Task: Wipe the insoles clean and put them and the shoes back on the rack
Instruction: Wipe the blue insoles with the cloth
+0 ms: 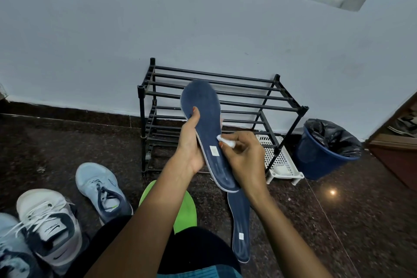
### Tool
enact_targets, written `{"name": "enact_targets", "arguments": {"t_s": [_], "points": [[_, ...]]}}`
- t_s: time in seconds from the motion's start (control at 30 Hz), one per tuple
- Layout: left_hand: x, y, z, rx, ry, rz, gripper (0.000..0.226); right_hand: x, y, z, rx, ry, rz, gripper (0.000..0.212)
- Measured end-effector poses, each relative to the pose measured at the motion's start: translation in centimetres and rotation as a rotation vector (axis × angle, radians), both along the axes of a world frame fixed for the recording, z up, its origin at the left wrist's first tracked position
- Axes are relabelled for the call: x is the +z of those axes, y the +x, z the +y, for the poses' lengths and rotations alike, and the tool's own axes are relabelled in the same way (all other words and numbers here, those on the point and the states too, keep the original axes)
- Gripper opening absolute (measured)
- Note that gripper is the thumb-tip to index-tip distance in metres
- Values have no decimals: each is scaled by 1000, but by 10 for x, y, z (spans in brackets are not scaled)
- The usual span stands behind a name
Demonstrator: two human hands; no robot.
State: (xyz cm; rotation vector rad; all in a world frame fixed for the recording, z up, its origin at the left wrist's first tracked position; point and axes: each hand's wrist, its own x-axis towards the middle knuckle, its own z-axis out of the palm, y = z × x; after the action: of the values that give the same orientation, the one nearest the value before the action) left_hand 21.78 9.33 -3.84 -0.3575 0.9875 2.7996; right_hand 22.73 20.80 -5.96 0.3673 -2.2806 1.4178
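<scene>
My left hand point(189, 142) grips a dark blue insole point(204, 108) from its left edge, holding it up in front of the black shoe rack point(237, 95). My right hand point(242, 153) pinches a small white wipe point(224, 140) against the insole's middle. A second blue insole point(240, 221) lies on the floor below, and a green insole point(186, 212) lies beside it, partly hidden by my left arm. At the left stand a light blue shoe point(101, 189), a white shoe point(49, 223) and part of another blue shoe point(11, 253).
A blue bin with a black liner point(325, 149) stands right of the rack. A white perforated tray point(282, 165) holding something white lies on the dark stone floor by the rack's right leg. A wall rises behind; a wooden door edge point(397, 142) is at the far right.
</scene>
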Motion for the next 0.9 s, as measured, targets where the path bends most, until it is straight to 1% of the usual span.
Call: {"name": "enact_targets", "arguments": {"t_s": [0.1,0.17,0.3,0.33,0.47,0.57,0.67,0.73,0.83,0.9], "points": [[3,7,5,-128,-77,-6,50,6,-1,-4,-66,-3,69,10],[1,8,8,-154,-88,-40,49,8,0,-6,-60,38,73,14],[-4,3,4,-132,-48,-62,62,2,11,-5,37,238,119,26],[-5,2,3,-130,-51,-57,64,1,12,-3,40,255,132,28],[-5,3,6,-129,-75,-71,63,5,7,1,-9,250,140,23],[-5,4,10,-82,-101,-79,49,10,-5,-1,-40,283,136,31],[-5,5,13,-39,-128,-62,42,16,-18,1,-64,290,163,29],[-7,6,11,-21,-126,-46,45,19,-20,-1,-38,294,169,28],[-4,5,8,-9,-63,-44,54,12,-11,-4,7,343,180,25],[-3,2,4,18,-29,-25,58,3,1,-3,66,371,155,27]]}}
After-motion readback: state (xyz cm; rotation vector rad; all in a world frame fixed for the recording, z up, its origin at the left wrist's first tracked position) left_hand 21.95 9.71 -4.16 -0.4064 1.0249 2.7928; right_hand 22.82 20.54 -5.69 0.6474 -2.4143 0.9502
